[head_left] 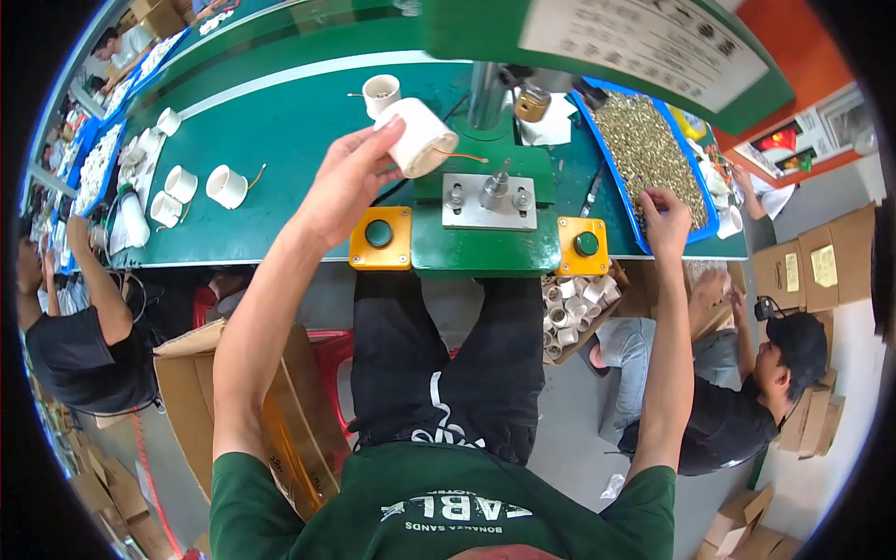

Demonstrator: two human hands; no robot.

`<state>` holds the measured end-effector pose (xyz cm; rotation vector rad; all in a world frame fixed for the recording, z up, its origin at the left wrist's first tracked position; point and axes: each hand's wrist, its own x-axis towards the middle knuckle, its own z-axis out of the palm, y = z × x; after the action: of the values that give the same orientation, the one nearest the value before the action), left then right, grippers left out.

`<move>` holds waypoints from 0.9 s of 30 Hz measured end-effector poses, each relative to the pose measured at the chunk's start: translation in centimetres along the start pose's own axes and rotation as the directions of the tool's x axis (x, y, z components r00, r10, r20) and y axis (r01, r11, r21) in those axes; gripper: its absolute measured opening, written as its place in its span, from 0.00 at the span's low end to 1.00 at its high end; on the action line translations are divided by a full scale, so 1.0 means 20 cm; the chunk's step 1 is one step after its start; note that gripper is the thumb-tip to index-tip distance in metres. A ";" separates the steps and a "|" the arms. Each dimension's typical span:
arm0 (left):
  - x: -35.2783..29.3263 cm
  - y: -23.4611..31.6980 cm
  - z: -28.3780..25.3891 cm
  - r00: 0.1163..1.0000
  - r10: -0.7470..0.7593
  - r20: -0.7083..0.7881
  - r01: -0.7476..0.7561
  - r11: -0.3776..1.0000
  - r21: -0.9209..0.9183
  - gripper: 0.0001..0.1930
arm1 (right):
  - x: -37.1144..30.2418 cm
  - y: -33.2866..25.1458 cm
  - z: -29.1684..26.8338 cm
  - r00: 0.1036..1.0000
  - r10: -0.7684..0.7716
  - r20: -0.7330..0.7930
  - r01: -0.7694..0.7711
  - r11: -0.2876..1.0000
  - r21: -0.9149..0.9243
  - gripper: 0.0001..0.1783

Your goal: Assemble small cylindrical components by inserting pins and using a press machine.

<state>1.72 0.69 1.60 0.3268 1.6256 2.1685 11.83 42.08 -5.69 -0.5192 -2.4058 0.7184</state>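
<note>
My left hand (355,177) is closed round a white cylindrical housing (420,140), which it holds tilted in the air. A thin orange wire (462,156) sticks out from the housing's side. Just below and to the right is a metal fixture plate (455,219) with an upright centre pin (496,189), on the green press base. My right hand (667,222) is at the near edge of a blue tray (707,231) full of small brass-coloured parts (644,131). Its fingers are pinched together, and whatever they may hold is hidden.
Yellow button boxes (381,250) flank the press base. The press head (532,101) overhangs the fixture. Another white housing (381,91) stands behind my left hand; several more (227,187) stand to the left. People sit at both sides, and a carton of white housings (579,313) is below the table.
</note>
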 end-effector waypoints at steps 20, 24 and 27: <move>0.04 0.01 0.27 0.995 0.083 0.057 -0.091 0.985 0.150 0.26 | -0.05 -0.09 0.02 0.985 0.126 -0.115 -0.138 0.985 -0.106 0.09; 0.05 0.03 0.29 0.990 0.137 0.043 -0.143 0.959 0.246 0.27 | -0.04 -0.07 0.03 0.987 0.089 -0.136 -0.105 0.988 -0.113 0.09; 0.05 0.04 0.30 0.983 0.175 0.049 -0.182 0.940 0.287 0.27 | -0.04 -0.07 0.04 0.985 0.094 -0.141 -0.109 0.988 -0.106 0.09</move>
<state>3.28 6.09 3.98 0.6046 1.9733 2.0377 11.71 40.24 -5.80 -0.7191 -2.3149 0.5713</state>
